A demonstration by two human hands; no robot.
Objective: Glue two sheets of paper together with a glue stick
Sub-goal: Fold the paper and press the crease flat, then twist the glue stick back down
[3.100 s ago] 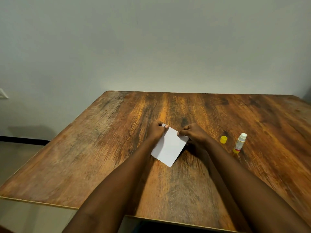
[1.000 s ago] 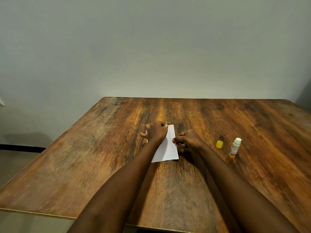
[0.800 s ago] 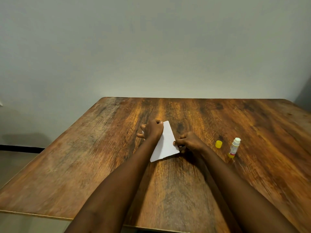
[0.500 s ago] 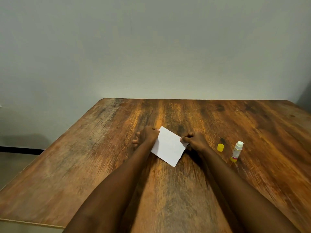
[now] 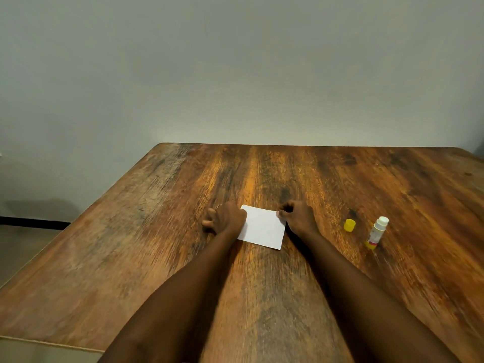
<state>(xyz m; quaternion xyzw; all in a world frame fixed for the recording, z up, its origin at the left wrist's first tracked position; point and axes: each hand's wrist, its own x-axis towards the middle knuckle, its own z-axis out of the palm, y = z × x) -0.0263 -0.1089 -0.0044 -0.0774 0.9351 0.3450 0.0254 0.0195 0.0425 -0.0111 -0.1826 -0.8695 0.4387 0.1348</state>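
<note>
Paper lay long axis L–R. L hand gripped its left edge, R hand pinched far-right corner.

Dark-grained wooden table spanned 3 to 9 o'clock; a plain pale wall stood at 12 o'clock; floor and black skirting strip lay at 9 o'clock.

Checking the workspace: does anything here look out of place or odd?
The white glue stick with a yellow base, right of the white paper sheet, is uncapped; its small yellow cap sits apart on the wooden table. Nothing looks spilled or damaged.
</note>
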